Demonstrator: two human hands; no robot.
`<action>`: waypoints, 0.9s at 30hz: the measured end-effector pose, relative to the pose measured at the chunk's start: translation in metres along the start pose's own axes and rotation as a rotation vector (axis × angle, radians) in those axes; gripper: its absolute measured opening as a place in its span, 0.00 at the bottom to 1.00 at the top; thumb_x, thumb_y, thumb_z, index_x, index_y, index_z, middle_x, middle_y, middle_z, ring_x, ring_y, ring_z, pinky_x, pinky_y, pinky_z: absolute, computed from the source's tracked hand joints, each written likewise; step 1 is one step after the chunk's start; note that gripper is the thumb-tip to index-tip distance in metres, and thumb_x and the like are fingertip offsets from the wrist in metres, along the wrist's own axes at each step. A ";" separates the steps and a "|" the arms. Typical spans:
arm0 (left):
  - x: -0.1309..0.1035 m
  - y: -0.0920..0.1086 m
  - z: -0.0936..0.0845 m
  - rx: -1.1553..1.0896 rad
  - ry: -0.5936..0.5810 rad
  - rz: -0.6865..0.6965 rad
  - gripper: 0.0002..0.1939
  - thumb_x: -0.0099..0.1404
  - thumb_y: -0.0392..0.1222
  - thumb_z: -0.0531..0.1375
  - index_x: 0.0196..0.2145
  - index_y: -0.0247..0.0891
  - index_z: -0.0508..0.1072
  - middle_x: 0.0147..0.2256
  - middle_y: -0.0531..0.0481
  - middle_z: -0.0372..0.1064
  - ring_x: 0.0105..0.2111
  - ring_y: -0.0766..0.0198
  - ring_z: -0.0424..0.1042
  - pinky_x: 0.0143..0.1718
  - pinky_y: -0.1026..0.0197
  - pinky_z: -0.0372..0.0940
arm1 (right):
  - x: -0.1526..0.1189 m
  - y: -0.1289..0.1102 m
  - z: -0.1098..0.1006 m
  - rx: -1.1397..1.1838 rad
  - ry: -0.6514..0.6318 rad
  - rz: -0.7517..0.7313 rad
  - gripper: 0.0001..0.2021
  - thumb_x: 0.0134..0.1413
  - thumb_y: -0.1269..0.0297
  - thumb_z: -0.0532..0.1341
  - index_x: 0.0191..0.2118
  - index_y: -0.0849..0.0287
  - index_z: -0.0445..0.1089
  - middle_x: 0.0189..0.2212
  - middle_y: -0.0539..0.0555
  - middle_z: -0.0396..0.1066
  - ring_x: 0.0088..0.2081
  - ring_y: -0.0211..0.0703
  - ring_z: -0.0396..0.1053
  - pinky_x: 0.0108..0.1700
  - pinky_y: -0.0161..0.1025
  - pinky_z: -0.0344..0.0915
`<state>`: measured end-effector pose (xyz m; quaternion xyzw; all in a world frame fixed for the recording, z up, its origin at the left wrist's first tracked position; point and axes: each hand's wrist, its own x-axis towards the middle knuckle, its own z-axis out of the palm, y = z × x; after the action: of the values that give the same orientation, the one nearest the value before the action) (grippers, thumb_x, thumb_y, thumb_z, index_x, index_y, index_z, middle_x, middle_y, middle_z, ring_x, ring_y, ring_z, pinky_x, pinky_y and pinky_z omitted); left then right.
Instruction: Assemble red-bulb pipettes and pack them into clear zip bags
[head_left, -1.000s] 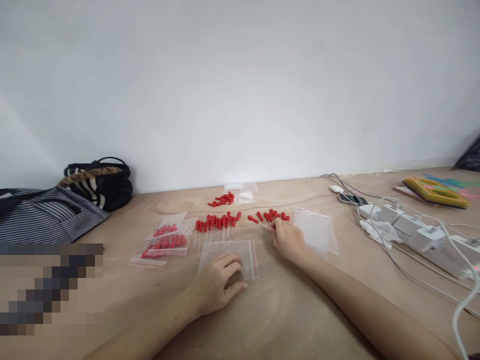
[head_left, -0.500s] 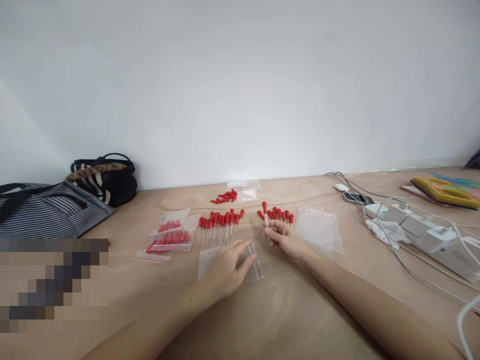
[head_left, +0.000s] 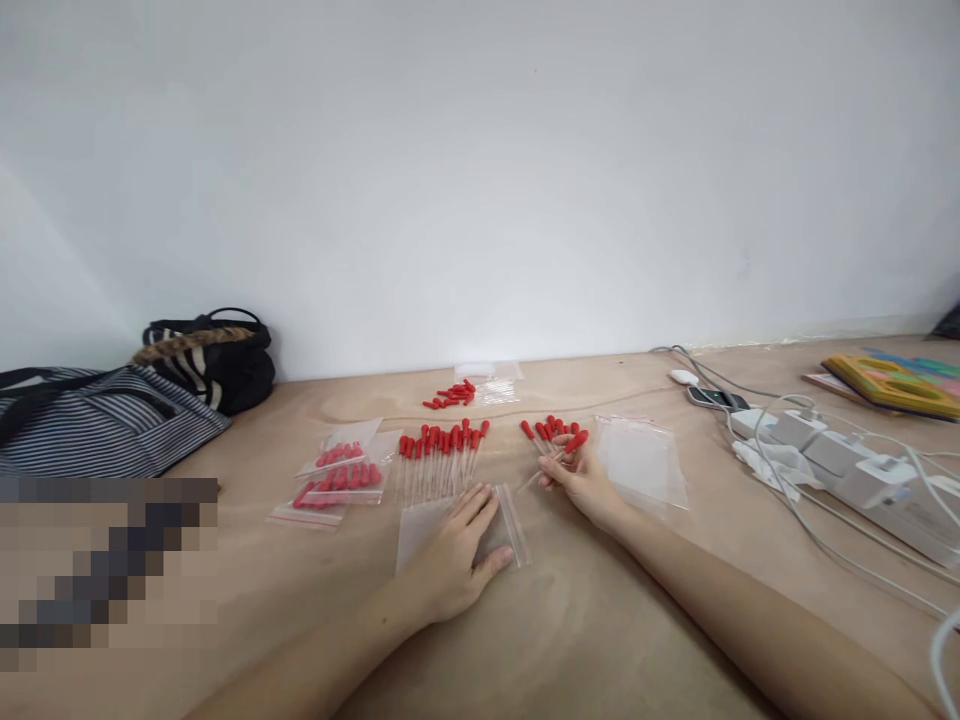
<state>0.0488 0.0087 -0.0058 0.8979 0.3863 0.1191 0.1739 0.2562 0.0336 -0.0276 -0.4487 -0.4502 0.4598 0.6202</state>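
Observation:
My left hand (head_left: 459, 562) lies with fingers spread on a clear zip bag (head_left: 420, 525) flat on the table. Between the fingers of my right hand (head_left: 581, 483) is a glass dropper (head_left: 576, 441), its red bulb pointing up and right and its thin tip toward the bag's zip edge. Just behind that hand is a small group of red-bulbed droppers (head_left: 551, 425). A row of several more droppers (head_left: 442, 445) lies behind my left hand. Filled bags with red bulbs (head_left: 349, 476) overlap to the left.
Flat clear bags (head_left: 641, 460) lie at the right. Loose red bulbs (head_left: 450, 395) and glass tubes (head_left: 496, 390) are near the wall. A white power strip (head_left: 862, 480) with cables is far right; a striped bag (head_left: 112, 420) is far left.
My left hand has flattened onto the bag. The dropper in my right hand has swung from upright to slanted, its bulb now to the right and its tip to the left.

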 end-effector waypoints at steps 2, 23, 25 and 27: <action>0.002 0.005 -0.001 0.013 -0.007 -0.006 0.34 0.59 0.56 0.50 0.58 0.34 0.51 0.59 0.37 0.44 0.59 0.51 0.42 0.56 0.46 0.46 | 0.000 -0.003 -0.003 -0.009 0.043 -0.030 0.26 0.34 0.54 0.66 0.37 0.54 0.51 0.21 0.44 0.64 0.19 0.37 0.64 0.22 0.37 0.61; -0.010 0.011 0.003 -0.147 0.046 -0.150 0.50 0.46 0.57 0.62 0.59 0.38 0.42 0.59 0.38 0.43 0.58 0.47 0.44 0.55 0.45 0.47 | -0.011 -0.018 -0.009 0.010 -0.034 0.042 0.22 0.35 0.51 0.64 0.33 0.56 0.55 0.19 0.43 0.62 0.21 0.34 0.64 0.27 0.35 0.61; -0.009 0.011 0.003 -0.151 0.044 -0.148 0.50 0.46 0.57 0.62 0.59 0.39 0.42 0.59 0.39 0.42 0.58 0.47 0.43 0.55 0.44 0.47 | -0.012 -0.017 -0.009 0.002 -0.057 0.043 0.22 0.36 0.51 0.64 0.33 0.56 0.55 0.20 0.43 0.62 0.22 0.34 0.64 0.27 0.35 0.62; -0.009 0.011 0.004 -0.151 0.038 -0.142 0.50 0.46 0.57 0.62 0.59 0.39 0.42 0.59 0.39 0.41 0.58 0.47 0.43 0.55 0.44 0.47 | -0.014 -0.016 -0.007 0.002 -0.090 0.041 0.21 0.36 0.52 0.64 0.33 0.56 0.55 0.20 0.42 0.62 0.21 0.34 0.64 0.27 0.35 0.62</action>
<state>0.0511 -0.0054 -0.0055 0.8502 0.4423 0.1520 0.2417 0.2638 0.0165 -0.0152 -0.4360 -0.4677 0.4927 0.5902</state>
